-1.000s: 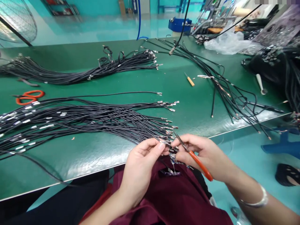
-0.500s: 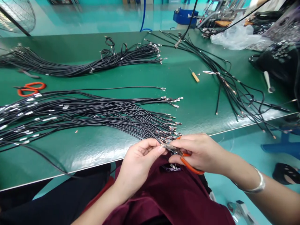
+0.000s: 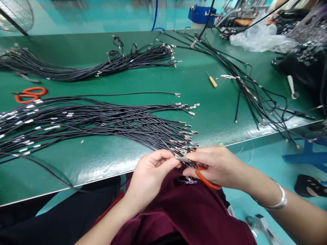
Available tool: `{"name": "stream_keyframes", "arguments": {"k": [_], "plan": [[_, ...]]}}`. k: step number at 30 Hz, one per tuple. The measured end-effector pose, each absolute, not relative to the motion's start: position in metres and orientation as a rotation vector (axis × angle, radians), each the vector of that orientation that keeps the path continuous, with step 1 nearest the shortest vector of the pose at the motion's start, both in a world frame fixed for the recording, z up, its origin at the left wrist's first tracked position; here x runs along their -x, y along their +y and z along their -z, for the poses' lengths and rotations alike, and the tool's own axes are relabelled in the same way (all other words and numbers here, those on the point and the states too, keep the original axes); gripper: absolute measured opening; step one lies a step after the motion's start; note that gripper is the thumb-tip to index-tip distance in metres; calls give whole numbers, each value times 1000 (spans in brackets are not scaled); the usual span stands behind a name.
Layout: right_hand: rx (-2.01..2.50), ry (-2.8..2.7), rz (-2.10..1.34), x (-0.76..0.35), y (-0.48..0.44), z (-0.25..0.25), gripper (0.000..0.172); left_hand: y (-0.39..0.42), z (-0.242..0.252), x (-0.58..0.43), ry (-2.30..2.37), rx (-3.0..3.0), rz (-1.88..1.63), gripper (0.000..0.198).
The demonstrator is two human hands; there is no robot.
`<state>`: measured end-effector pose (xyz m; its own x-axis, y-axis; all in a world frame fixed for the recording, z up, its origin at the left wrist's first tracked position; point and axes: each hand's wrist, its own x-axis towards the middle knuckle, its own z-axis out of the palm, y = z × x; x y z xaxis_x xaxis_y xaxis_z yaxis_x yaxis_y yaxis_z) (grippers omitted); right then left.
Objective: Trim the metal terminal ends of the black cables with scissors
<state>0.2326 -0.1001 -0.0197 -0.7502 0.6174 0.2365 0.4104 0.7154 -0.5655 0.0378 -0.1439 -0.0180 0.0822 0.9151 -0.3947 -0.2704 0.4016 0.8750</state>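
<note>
A big bundle of black wires [image 3: 97, 122] with metal terminals lies across the green table [image 3: 107, 160], ends fanned toward me. My left hand [image 3: 150, 175] pinches one wire's terminal end just off the table's front edge. My right hand [image 3: 217, 165] is closed on orange-handled pliers [image 3: 204, 178], whose metal jaws meet the terminal at my left fingertips. Both hands hover over my maroon lap.
A second wire bundle [image 3: 89, 69] lies farther back. Loose wires [image 3: 252, 95] spread at the right. Orange scissors [image 3: 28, 94] lie at the left, a small wooden-handled tool [image 3: 212, 80] mid-table. Plastic bags [image 3: 258, 37] and a blue bin [image 3: 200, 13] stand at the back right.
My right hand turned the pliers from pointing up and away to jaws closed in on the terminal held by my left hand. The view tilted slightly downward.
</note>
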Motion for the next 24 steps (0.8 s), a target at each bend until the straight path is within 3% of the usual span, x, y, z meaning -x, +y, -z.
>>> {"name": "stream_keyframes", "arguments": {"k": [18, 24], "plan": [[882, -2506, -783, -231, -103, 25, 24, -148, 20, -37, 1133, -704, -1028, 10], [1127, -1743, -1467, -230, -100, 12, 19, -145, 18, -42, 1038, -624, -1078, 8]]}}
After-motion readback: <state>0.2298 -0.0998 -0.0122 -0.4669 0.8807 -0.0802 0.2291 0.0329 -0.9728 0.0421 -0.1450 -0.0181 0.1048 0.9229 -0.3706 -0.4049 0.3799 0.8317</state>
